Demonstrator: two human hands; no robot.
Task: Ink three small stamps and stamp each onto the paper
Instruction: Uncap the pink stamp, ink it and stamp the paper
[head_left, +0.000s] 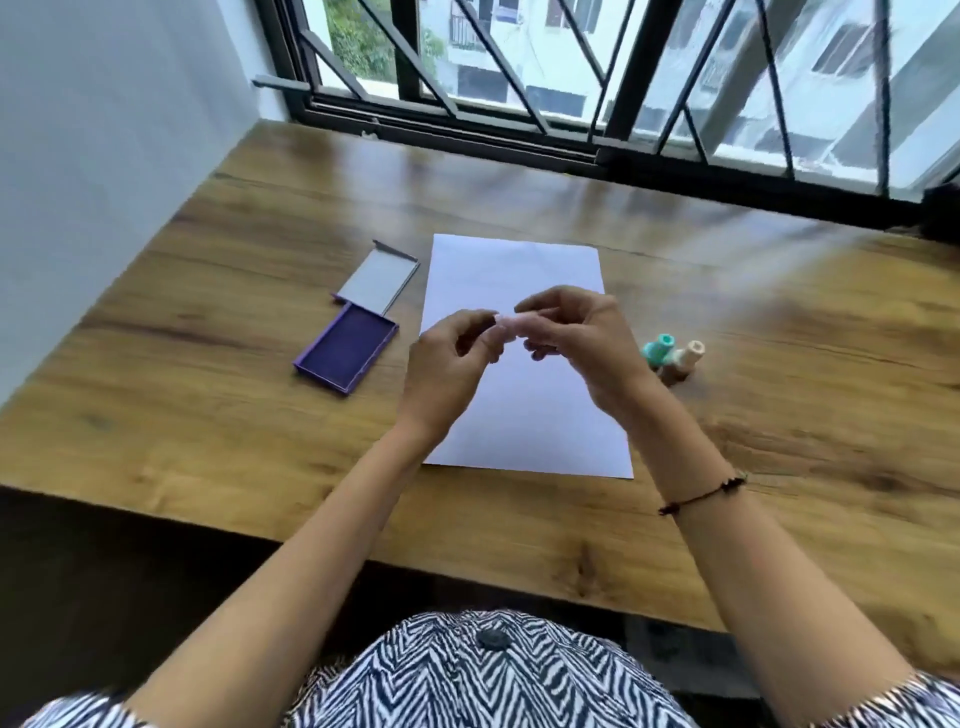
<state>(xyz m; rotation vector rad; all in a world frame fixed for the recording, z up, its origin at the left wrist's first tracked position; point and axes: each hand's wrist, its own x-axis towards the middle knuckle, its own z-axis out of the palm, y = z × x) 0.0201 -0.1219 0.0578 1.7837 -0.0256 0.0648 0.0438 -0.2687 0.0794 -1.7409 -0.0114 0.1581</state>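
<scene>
A white sheet of paper (519, 270) lies on the wooden table (208, 405). Above its middle, my left hand (449, 364) and my right hand (582, 343) both pinch a small pale pink stamp (506, 323) between their fingertips; most of it is hidden by fingers. An open purple ink pad (347, 349) with its grey-lined lid (376, 278) folded back sits left of the paper. Right of the paper stand a teal stamp (658, 349) and a peach stamp (684, 359), touching each other.
A barred window (571, 78) runs along the table's far edge. A white wall (104, 130) stands to the left. A dark object (943, 208) sits at the far right. The table's near edge is close to my patterned clothing (483, 675).
</scene>
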